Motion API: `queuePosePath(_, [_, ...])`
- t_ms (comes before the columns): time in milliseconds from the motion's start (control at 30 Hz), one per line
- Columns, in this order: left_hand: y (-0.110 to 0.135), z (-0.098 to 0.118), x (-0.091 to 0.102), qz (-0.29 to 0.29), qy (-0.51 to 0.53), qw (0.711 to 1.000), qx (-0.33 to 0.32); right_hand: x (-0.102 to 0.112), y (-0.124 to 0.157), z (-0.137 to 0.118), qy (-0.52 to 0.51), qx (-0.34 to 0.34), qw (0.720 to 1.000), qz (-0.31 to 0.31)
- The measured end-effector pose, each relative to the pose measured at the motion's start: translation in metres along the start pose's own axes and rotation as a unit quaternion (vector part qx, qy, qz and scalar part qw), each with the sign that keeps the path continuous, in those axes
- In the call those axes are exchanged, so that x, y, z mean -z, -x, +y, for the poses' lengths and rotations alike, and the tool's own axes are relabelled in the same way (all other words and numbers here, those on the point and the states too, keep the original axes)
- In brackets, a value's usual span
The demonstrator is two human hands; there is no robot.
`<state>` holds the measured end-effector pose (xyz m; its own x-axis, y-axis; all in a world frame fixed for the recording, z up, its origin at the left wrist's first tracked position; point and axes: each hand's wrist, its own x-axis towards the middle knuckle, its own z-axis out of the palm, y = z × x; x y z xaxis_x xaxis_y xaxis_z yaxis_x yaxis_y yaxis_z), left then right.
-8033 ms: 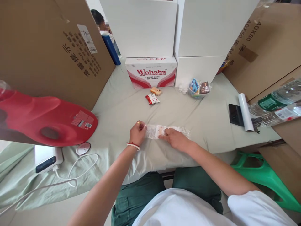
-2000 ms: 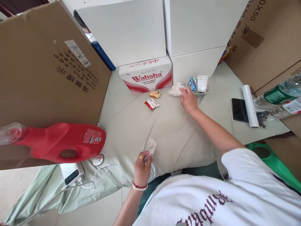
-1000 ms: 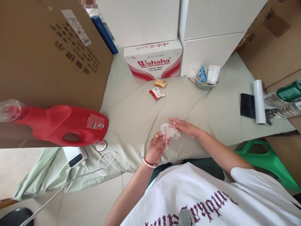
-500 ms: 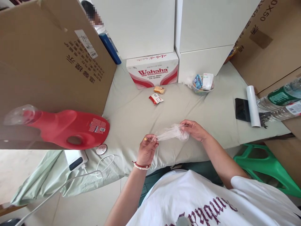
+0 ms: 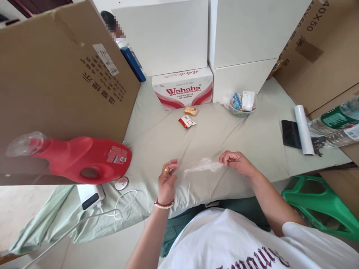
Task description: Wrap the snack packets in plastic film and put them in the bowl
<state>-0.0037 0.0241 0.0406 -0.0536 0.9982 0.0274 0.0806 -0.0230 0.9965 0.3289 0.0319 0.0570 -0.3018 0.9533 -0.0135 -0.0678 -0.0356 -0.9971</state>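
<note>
A crumpled piece of thin clear plastic film (image 5: 204,164) stretches sideways over the near part of the cloth-covered table (image 5: 241,138). My right hand (image 5: 238,163) pinches its right end between thumb and fingertips. To the left, my left hand (image 5: 167,180) is just apart from the film's loose end, its fingers bent, with a gap from the thumb and nothing in them. A ring and a beaded bracelet (image 5: 164,205) are on that hand and wrist. Farther back lie a red and white packet (image 5: 186,121) and a small wrapped snack (image 5: 190,111).
A red jug (image 5: 92,158) lies at the left by a large carton (image 5: 67,82). A Wahaha box (image 5: 183,89) and a bowl of packets (image 5: 242,104) stand at the back. On the right are a phone (image 5: 290,133), white roll (image 5: 304,130), bottles (image 5: 333,127) and green stool (image 5: 319,201).
My left hand has let go of the film and moved a little left. My right hand has drawn slightly right, still pinching the film, which is now narrower. The view has tilted slightly.
</note>
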Motion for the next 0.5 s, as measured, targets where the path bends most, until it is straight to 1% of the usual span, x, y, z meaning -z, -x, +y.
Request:
queuePosePath(67, [0.000,0.007,-0.006,-0.019,-0.109,0.992,-0.064,-0.005,-0.002,0.000,0.054,0.032,0.998,-0.011])
queuePosePath(133, [-0.003,0.011,-0.018,-0.062,-0.223,0.965,-0.122,-0.011,-0.005,0.002,0.099,0.062,0.993,-0.020])
queuePosePath(167, [-0.005,0.011,-0.026,-0.090,-0.270,0.949,-0.139,-0.013,-0.006,0.002,0.117,0.076,0.990,-0.025])
queuePosePath(233, [-0.012,0.009,-0.042,-0.135,-0.333,0.922,-0.146,-0.017,-0.006,0.004,0.149,0.100,0.983,-0.037])
queuePosePath(300, [-0.022,0.004,-0.056,-0.161,-0.361,0.909,-0.134,-0.018,-0.004,0.007,0.174,0.120,0.976,-0.048])
queuePosePath(333, [-0.027,0.001,-0.061,-0.171,-0.358,0.909,-0.128,-0.017,-0.003,0.008,0.184,0.129,0.973,-0.050])
queuePosePath(367, [-0.032,-0.001,-0.066,-0.180,-0.338,0.916,-0.120,-0.016,0.000,0.011,0.193,0.137,0.970,-0.049])
queuePosePath(433, [-0.040,-0.005,-0.073,-0.188,-0.263,0.942,-0.090,-0.013,0.006,0.017,0.214,0.151,0.964,-0.033])
queuePosePath(500, [-0.046,-0.009,-0.075,-0.171,-0.190,0.966,-0.047,-0.010,0.014,0.025,0.240,0.165,0.956,-0.007])
